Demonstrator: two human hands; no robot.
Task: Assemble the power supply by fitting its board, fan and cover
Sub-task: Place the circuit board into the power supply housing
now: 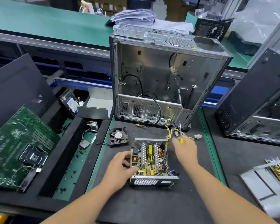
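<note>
**Two hands at the open power supply**

Gripping the left wall of the power supply case [152,181], the left hand [120,167] curls its fingers over the edge, thumb on the outside. The right hand [185,148] is closed around one yellow-handled screwdriver [181,136], shaft pointing up and away, just beyond the case's right far corner.

One board [149,159] sits inside the case, which lies open-topped on the dark mat of the table [152,204]. One fan [119,136] lies loose on the mat, near the case's far left corner and apart from it. One bundle of yellow wires [170,131] trails from the case's far right corner. One bent metal cover [95,107] stands behind the fan, beside the computer chassis [160,78].

Bare mat lies in front of the case and to its right, up to the green strip [210,151].
</note>
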